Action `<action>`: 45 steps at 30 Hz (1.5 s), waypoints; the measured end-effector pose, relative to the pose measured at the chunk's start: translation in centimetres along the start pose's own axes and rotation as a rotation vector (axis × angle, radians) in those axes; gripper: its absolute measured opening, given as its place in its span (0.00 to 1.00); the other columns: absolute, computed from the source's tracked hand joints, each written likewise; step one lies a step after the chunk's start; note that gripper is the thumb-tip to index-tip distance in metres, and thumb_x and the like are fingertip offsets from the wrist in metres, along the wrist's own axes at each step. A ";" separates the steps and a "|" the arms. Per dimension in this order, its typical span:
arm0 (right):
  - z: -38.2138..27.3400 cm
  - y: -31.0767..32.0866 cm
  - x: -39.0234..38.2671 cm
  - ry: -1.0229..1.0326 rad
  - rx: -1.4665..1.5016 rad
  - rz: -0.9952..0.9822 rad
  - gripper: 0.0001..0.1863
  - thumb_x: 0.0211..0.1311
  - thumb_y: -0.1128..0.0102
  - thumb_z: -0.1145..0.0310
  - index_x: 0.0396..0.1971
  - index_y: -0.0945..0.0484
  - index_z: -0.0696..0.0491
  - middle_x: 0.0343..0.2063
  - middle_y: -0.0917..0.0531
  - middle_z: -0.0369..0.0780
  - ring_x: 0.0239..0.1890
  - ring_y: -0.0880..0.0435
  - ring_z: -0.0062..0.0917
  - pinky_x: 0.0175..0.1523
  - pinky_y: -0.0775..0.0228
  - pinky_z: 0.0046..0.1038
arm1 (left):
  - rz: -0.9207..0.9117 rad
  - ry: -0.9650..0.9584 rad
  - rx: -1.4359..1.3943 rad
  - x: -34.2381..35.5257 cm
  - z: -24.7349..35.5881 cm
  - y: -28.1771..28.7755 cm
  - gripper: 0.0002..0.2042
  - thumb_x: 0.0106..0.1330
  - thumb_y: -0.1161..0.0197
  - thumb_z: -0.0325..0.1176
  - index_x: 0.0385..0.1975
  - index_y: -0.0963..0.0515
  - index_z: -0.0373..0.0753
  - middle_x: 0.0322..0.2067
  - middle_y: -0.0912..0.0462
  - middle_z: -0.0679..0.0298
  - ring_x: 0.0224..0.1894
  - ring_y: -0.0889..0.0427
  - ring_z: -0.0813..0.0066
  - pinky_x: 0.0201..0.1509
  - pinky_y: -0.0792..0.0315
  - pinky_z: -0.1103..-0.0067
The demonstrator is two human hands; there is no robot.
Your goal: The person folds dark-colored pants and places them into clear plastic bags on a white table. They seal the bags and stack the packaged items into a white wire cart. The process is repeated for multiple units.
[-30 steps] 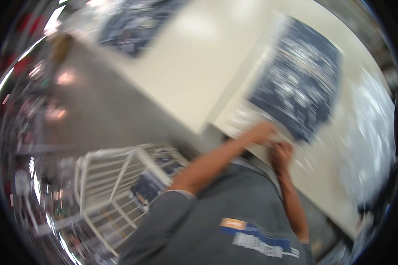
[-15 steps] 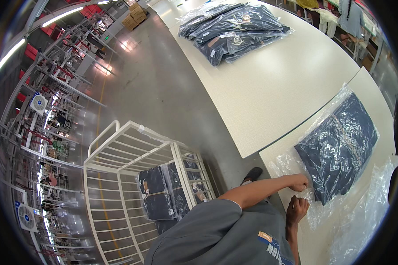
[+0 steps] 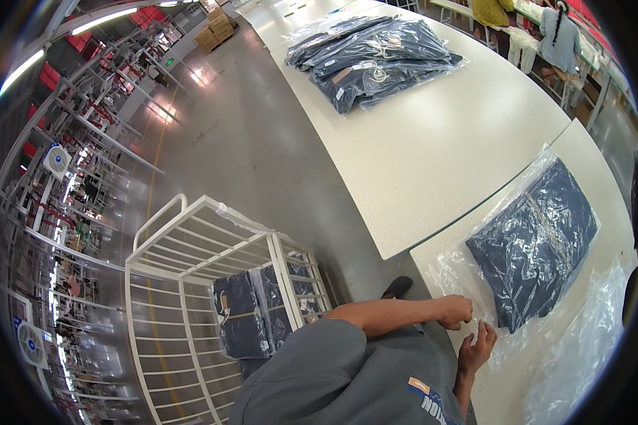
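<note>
A folded dark blue garment (image 3: pixel 539 244) lies inside a clear plastic bag (image 3: pixel 461 273) on the white table (image 3: pixel 432 177) in front of me. My left hand (image 3: pixel 455 310) is closed on the bag's open end near the table edge. Just below it, my right hand (image 3: pixel 477 347) pinches the same loose flap with its fingers together. Both hands sit at the garment's near corner.
Several bagged dark garments (image 3: pixel 376 60) are stacked at the table's far end. A white wire cart (image 3: pixel 191 283) on my left holds more bagged garments (image 3: pixel 252 319). Loose clear bags (image 3: pixel 588 347) lie at my right. People (image 3: pixel 560 35) work at a far bench.
The view has swung and steadied from a blurred tilt. My hands have stayed at the bag's open end, with the right hand now slightly lower on the flap.
</note>
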State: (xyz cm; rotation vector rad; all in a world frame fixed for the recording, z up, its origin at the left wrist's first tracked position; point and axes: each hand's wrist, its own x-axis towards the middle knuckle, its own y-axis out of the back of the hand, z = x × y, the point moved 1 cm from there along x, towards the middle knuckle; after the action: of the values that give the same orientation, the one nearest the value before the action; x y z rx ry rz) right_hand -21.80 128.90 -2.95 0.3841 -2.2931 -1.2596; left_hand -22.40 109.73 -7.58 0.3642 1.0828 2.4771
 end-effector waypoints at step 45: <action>8.4 0.9 -4.4 0.052 -0.096 -0.045 0.08 0.53 0.38 0.80 0.34 0.18 0.56 0.36 0.20 0.43 0.44 0.23 0.40 0.53 0.33 0.41 | -0.108 0.140 -0.107 3.5 6.0 -0.7 0.23 0.71 0.47 0.49 0.26 0.17 0.36 0.28 0.16 0.46 0.35 0.18 0.40 0.41 0.24 0.55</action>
State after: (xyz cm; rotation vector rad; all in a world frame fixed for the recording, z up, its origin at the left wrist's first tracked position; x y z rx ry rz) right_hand -22.66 137.39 -7.26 0.4317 -2.1826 -1.3598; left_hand -22.95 115.60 -3.91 0.0990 0.9908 2.4803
